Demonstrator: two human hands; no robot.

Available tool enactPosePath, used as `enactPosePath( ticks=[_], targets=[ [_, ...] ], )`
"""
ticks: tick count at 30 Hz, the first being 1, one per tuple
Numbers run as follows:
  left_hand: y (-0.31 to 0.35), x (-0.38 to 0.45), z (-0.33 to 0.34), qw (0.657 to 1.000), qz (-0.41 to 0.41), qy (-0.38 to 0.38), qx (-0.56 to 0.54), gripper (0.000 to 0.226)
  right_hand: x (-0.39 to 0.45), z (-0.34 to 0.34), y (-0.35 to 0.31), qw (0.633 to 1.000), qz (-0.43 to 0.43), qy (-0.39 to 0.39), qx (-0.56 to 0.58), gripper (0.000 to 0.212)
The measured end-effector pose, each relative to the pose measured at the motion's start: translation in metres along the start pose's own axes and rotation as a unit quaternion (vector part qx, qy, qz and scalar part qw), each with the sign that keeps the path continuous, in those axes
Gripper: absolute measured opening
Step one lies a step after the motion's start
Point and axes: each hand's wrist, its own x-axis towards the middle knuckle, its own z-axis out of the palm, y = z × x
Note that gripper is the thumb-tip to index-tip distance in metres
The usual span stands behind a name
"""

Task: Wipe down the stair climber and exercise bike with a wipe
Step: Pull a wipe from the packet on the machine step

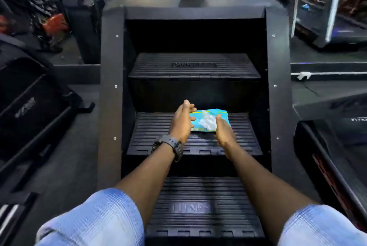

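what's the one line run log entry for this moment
stage: fetching wipe | wipes pack: on middle step | left hand: open, beside pack | right hand: open, at pack | wiping: not started

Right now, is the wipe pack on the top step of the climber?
No. The wipe pack lies on the middle step, between the left hand and right hand.

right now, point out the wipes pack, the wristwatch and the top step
wipes pack (pixel 206 119): head view, on its blue front face
wristwatch (pixel 172 144): head view, on the black strap at the left wrist
top step (pixel 194 66): head view, on the ribbed tread's middle
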Motion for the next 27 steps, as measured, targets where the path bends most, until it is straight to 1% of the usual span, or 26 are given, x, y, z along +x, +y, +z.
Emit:
enactPosePath(
  ticks=[2,3,4,5,8,10,12,15,18,20,23,25,27],
  targets=[
    [-0.003,0.011,0.001,1.000,-0.010,0.018,-0.003,0.036,0.010,0.004,-0.001,1.000,0.007,0.016,-0.019,0.059],
    [-0.006,0.014,0.000,1.000,-0.013,0.022,-0.005,0.037,0.016,0.007,0.001,1.000,0.013,0.009,-0.010,0.057],
    [-0.007,0.017,-0.001,1.000,-0.018,0.024,-0.010,0.037,0.018,0.008,0.001,1.000,0.027,-0.009,0.006,0.058],
    [-0.008,0.020,-0.003,0.999,-0.018,0.028,-0.015,0.038,0.022,0.011,0.001,1.000,0.024,-0.018,0.009,0.060],
    [-0.007,0.022,-0.008,0.999,-0.020,0.043,-0.024,0.039,0.032,0.013,-0.001,0.999,0.031,-0.020,-0.007,0.064],
    [-0.006,0.018,-0.012,0.998,-0.017,0.056,-0.031,0.041,0.032,0.009,-0.006,0.999,0.034,0.014,-0.017,0.062],
    [0.000,0.010,-0.015,0.998,-0.011,0.060,-0.034,0.041,0.026,0.005,-0.016,0.998,0.019,0.057,0.013,0.052],
    [0.020,-0.007,-0.021,0.997,0.014,0.068,-0.034,0.041,0.010,-0.003,-0.043,0.990,-0.046,0.114,0.072,0.042],
    [0.047,-0.030,-0.032,0.995,0.052,0.078,-0.028,0.041,-0.015,-0.012,-0.080,0.985,-0.107,0.119,0.068,0.024],
    [0.067,-0.054,-0.042,0.993,0.083,0.081,-0.024,0.041,-0.040,-0.018,-0.106,0.980,-0.148,0.114,0.065,0.021],
    [0.097,-0.100,-0.060,0.986,0.135,0.096,-0.022,0.040,-0.086,-0.027,-0.148,0.967,-0.208,0.119,0.091,0.017],
    [0.115,-0.141,-0.078,0.978,0.180,0.106,-0.010,0.037,-0.136,-0.032,-0.175,0.952,-0.262,0.109,0.114,0.016],
    [0.135,-0.186,-0.101,0.962,0.244,0.118,0.024,0.037,-0.192,-0.037,-0.202,0.933,-0.320,0.100,0.133,0.018]
  ],
)
